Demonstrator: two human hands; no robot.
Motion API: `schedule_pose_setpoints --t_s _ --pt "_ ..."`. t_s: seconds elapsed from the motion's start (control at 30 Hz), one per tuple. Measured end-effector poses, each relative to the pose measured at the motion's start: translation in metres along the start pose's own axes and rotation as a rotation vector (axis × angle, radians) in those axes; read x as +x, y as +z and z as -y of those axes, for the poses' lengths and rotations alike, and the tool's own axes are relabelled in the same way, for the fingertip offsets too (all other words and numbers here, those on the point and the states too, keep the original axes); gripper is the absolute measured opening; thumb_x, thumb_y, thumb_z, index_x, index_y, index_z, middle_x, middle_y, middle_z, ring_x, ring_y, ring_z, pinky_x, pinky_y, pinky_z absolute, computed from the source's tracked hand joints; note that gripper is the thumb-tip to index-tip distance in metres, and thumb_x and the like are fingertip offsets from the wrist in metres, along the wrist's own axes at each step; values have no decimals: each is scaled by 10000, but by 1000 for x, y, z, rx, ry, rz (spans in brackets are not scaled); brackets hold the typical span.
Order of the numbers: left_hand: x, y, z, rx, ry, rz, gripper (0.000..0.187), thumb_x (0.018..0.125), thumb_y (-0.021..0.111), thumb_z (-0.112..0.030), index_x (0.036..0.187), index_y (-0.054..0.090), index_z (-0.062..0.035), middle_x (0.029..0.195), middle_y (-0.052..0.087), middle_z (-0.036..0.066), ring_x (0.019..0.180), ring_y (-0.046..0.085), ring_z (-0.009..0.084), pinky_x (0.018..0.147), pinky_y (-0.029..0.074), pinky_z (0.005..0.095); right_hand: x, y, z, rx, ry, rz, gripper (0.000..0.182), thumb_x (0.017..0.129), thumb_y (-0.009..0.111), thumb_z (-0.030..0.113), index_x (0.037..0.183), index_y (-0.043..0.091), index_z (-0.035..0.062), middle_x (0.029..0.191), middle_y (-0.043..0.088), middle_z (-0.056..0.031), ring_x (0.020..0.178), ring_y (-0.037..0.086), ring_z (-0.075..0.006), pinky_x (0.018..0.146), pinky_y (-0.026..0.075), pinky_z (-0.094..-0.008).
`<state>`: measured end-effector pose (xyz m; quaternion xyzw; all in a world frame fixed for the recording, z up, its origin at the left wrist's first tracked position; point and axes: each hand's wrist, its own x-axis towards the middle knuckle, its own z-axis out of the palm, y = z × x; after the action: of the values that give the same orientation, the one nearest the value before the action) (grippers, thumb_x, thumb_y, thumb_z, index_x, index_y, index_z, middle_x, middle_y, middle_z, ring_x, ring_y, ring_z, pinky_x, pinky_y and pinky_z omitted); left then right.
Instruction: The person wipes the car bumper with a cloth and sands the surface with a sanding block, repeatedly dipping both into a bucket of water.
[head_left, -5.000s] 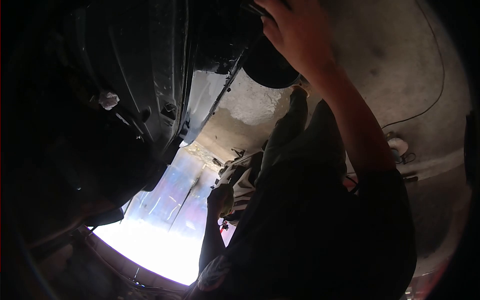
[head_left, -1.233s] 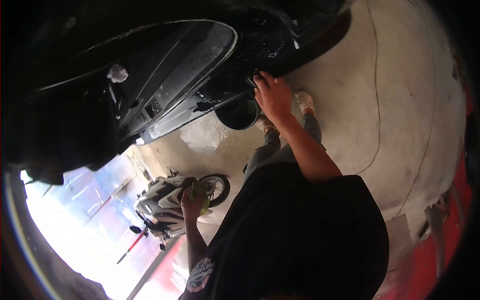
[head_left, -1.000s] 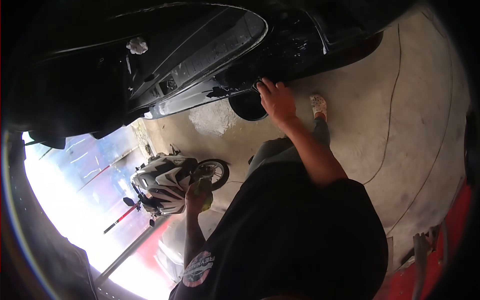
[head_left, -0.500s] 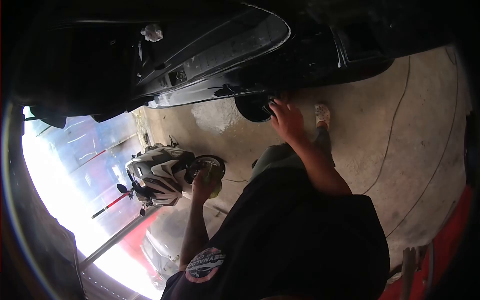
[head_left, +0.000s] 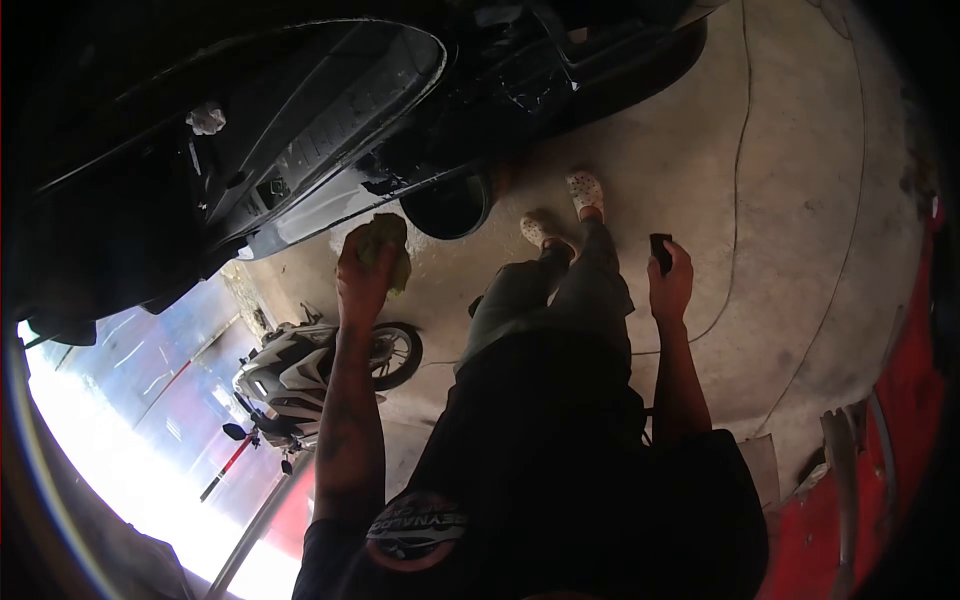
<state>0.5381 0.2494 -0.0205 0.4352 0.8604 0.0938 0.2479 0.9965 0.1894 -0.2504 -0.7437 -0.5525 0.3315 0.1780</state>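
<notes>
My left hand [head_left: 362, 280] is closed around a crumpled green cloth [head_left: 384, 252], raised close to the lower edge of a black car body [head_left: 480, 110]. Out to the right, over the concrete floor, my right hand [head_left: 672, 285] grips a small black block [head_left: 660, 253], its thumb and fingers on either side. Between the two hands and farther forward, a black bucket [head_left: 447, 208] stands beside the car, partly under its edge. Wet streaks show on the car's lower panel [head_left: 310, 215].
A motorcycle [head_left: 300, 380] is parked to the left, near the bright opening. Cables [head_left: 741, 170] run along the concrete floor [head_left: 690, 130] on the right. A crumpled whitish piece [head_left: 206, 118] lies inside the car. Red panels [head_left: 850, 530] stand at the lower right.
My right hand has moved away from the bucket, back and to the right, with the black block. My left hand has come forward toward the car with the cloth. The view has shifted.
</notes>
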Motion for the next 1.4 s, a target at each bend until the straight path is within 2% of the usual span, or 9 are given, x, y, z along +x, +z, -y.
schedule_pose_setpoints --t_s 0.2,0.23,0.3,0.37,0.43,0.47,0.77,0.97,1.4 --pt "80 90 -22 -82 -50 -181 598 908 753 -497 1286 660 -43 1178 725 203 1102 703 383 963 541 477 -63 -27 -41 7 276 8 445 936 749 162 1334 620 13 1265 687 -195 1146 680 -352 1004 529 -425" --pt "106 139 10 172 341 -257 473 929 732 -440 1209 659 -66 1115 695 163 1023 688 353 920 547 476 -70 -32 -44 26 317 -10 448 933 753 171 1334 626 15 1274 684 -189 1139 679 -345 1001 526 -419" --pt "68 159 -80 -410 159 81 335 980 706 -259 1237 655 -49 1218 643 154 1104 644 291 950 545 386 -71 -41 -50 68 369 -39 455 929 762 188 1333 638 19 1294 679 -177 1126 676 -330 996 520 -406" --pt "29 201 -128 -244 710 -62 529 1005 643 -439 1381 601 -69 1062 653 109 839 664 266 732 574 360 -62 -47 -48 158 406 -62 453 939 754 194 1338 637 15 1267 687 -152 1050 667 -273 946 521 -374" --pt "-33 236 -163 329 744 -404 551 919 738 -378 1405 616 -146 1078 660 97 760 661 280 657 578 391 -41 -60 -23 223 330 -95 408 971 723 169 1342 629 29 1171 690 -89 906 614 -152 824 512 -305" --pt "-48 226 -180 62 750 -131 566 872 779 -332 1391 625 -166 1081 662 93 800 685 298 673 589 408 -29 -59 -23 343 348 -93 392 985 700 162 1349 621 37 1153 686 -78 893 610 -139 803 508 -295" --pt "-85 292 -144 -374 244 672 468 782 796 -226 1220 662 -129 1207 735 134 1095 722 351 922 581 471 87 -58 12 836 487 363 250 1045 609 139 1275 610 38 1072 684 -45 916 628 -105 849 512 -269" --pt "-116 343 -148 -801 -12 581 740 863 844 -291 1510 536 -105 1149 752 135 1070 741 267 973 554 399 110 -82 -8 561 299 753 192 1016 690 108 1187 698 20 998 692 -15 939 623 -102 883 492 -259" --pt "-152 367 -130 -872 -133 306 637 943 807 -270 1491 569 -49 1210 749 157 1120 712 189 988 544 352 117 -68 -4 265 12 1027 335 1114 569 250 1358 645 34 1285 699 -88 1199 628 -168 1029 482 -314"
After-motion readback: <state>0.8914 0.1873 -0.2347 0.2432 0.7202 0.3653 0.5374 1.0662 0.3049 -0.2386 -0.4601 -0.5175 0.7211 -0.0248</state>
